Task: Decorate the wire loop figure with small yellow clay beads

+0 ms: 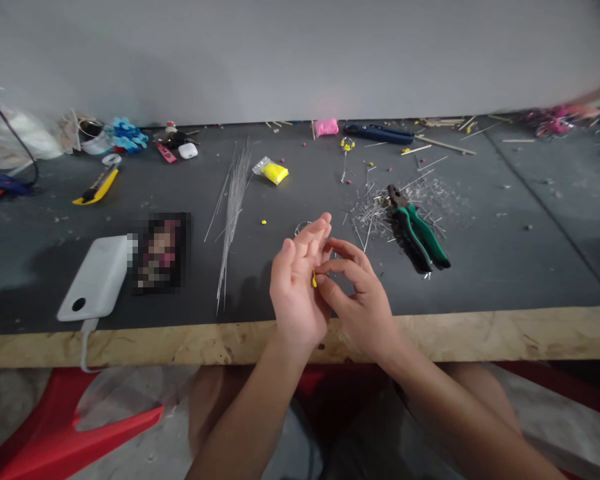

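Palm up, my left hand is open over the front part of the table, its fingers extended. A small elongated piece of yellow clay lies against that palm. My right hand pinches the clay between thumb and fingertips, its other fingers close to the left hand's. Part of a silvery wire loop shows behind the left fingers; the rest is hidden. Beyond the hands are a small yellow clay ball and a clear packet of yellow clay.
Green-handled pliers rest on scattered wire clippings to the right. Long straight wires lie left of my hands. Farther left are a white power bank, a blurred-out phone-shaped object and a yellow box cutter.
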{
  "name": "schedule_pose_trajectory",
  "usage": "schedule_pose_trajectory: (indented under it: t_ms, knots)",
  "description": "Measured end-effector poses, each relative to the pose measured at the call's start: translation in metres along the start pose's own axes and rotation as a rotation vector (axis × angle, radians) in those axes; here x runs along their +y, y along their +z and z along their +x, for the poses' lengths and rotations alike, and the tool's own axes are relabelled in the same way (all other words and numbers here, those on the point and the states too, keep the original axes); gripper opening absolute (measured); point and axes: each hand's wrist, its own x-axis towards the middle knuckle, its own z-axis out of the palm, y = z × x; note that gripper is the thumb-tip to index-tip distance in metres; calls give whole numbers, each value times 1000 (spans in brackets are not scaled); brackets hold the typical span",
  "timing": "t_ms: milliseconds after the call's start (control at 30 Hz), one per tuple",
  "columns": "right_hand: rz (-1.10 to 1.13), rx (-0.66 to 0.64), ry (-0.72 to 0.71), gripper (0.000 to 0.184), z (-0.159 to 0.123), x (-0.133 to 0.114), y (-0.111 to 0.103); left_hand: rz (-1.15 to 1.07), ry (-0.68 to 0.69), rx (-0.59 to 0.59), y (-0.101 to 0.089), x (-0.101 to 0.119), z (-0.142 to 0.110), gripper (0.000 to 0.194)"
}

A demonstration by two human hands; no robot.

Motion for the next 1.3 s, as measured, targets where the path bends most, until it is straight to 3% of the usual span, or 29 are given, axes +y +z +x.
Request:
schedule_pose_trajectory:
  t_ms: [233,467,533,600,700,800,933,1300]
  knots:
    - [-27,30,-15,19,-1,-3,-1,-197,-203,-25,-5,7,4,43]
    - [-49,105,-48,12,-2,-4,0,-326,-285,-47,-7,6,7,40]
    - [-2,174,-50,23,-3,-3,1,-330,-287,-64,-6,7,7,41]
    - [129,224,-9,47,-2,-1,1,-319,-275,-95,-5,8,6,44]
    - [433,126,195,67,0,-3,1,-309,-257,-148,-3,9,3,48]
    - [658,-28,356,59,3,-8,0,-321,-259,-201,-2,8,2,51]
    - [708,-70,420,39,5,-11,1,-321,-261,-241,-2,6,1,54]
    - [652,-147,416,29,10,-1,2,-230,-226,-171,-1,3,1,50]
